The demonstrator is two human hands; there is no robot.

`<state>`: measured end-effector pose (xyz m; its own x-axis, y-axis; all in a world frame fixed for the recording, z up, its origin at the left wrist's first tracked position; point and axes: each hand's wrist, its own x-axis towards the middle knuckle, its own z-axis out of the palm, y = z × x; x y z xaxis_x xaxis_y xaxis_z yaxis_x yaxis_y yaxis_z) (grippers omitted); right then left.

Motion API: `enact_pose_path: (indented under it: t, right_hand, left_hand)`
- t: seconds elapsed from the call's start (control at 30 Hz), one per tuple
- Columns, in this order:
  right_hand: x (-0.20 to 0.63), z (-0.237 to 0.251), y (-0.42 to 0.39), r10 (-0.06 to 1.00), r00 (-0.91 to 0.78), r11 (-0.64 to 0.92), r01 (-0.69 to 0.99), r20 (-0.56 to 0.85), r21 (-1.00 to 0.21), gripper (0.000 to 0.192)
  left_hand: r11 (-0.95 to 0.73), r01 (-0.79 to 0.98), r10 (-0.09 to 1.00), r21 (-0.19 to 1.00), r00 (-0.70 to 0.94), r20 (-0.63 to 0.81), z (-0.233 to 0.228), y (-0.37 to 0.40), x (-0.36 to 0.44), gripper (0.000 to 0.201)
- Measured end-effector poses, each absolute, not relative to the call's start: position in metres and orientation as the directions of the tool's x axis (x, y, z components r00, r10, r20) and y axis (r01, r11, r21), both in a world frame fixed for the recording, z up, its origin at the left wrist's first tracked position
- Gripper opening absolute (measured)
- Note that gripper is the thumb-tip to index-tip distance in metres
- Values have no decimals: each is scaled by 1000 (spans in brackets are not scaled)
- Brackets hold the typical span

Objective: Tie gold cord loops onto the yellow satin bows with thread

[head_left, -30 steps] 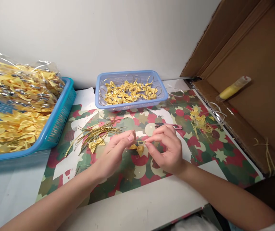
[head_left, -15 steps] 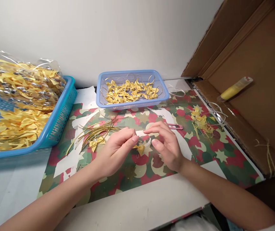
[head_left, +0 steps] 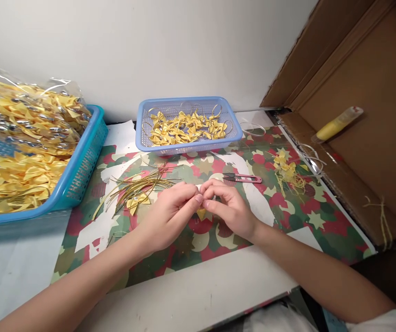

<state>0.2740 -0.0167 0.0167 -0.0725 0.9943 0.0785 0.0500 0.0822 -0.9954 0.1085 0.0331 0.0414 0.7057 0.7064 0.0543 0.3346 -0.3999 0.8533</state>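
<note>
- Head camera, worn high, looking forward and down
- Left hand [head_left: 170, 214] and right hand [head_left: 231, 207] near, around centre
- Wall [head_left: 170, 50] at 12 o'clock, carton [head_left: 367, 78] at 2

The bow [head_left: 201, 214] looks like satiny cloth, the bag [head_left: 33, 115] glossy plastic.

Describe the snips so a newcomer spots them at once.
From the back-centre basket, come forward onto the mat. Just beyond the right hand lie the snips. Pink handle and dark blades set them apart from the gold wires.
</note>
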Motion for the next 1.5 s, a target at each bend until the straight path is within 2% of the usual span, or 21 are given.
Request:
enact_pose_path:
  t: [0.2,0.4,0.73,1.03,1.5]
  right_hand:
    - [278,17,-14,992,-120,-49,-117,-35,-992,17]
    - [282,13,-13,984,-165,-102,-200,-69,-974,18]
    - [283,14,-12,979,-181,-128,-211,-90,-969,17]
    - [284,11,-13,981,-169,-117,-160,-90,-980,18]
    - [287,11,-12,989,-134,-78,-86,-66,-993,19]
  left_hand:
    - [-348,360,752,866,658,29,42,34,109,36]
    - [-291,401,786,869,618,-21,44,35,107,36]
    - [-262,443,814,858,579,-51,43,37,106,38]
    - [-313,505,824,805,566,-35,42,39,106,34]
    - [-466,591,844,659,520,131,45,53,101,31]
